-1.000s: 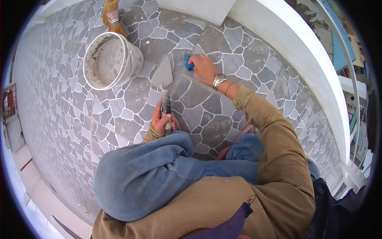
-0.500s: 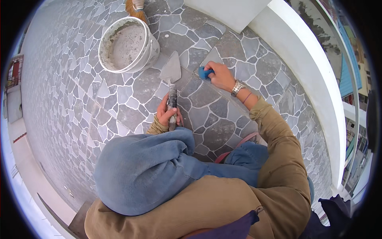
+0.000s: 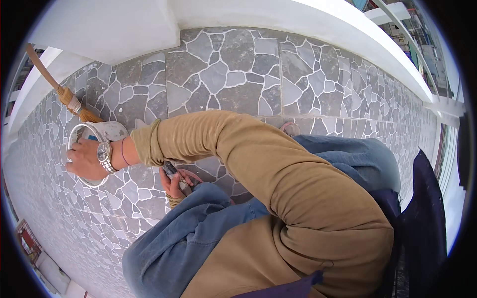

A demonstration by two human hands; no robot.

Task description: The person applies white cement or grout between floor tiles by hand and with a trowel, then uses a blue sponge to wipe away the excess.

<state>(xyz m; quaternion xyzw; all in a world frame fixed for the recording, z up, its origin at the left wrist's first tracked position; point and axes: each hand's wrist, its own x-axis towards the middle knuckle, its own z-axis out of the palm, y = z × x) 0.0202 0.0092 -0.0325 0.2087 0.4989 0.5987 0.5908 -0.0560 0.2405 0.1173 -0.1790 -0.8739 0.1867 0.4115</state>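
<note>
My right hand (image 3: pixel 88 159), with a metal watch on its wrist, is over the mouth of a white bucket (image 3: pixel 116 130) at the left. Its fingers curl down over the opening. A bit of a small blue sponge-like piece (image 3: pixel 91 137) shows inside the rim beside the hand; the grip on it is mostly hidden. Below my right sleeve, my left hand (image 3: pixel 172 185) is closed round the dark wrapped handle of a trowel (image 3: pixel 170 170). My right arm covers most of the trowel's blade.
A straw broom (image 3: pixel 70 101) leans beyond the bucket, against a low white wall (image 3: pixel 124 30). Grey stone-pattern tiles (image 3: pixel 238 102) with pale joints cover the floor. My bent knees in jeans (image 3: pixel 198 218) are close below my left hand. A railing stands at the far right.
My right hand has moved left from the floor tiles to the bucket, carrying the blue piece. The view has turned toward the right. My left hand still holds the trowel.
</note>
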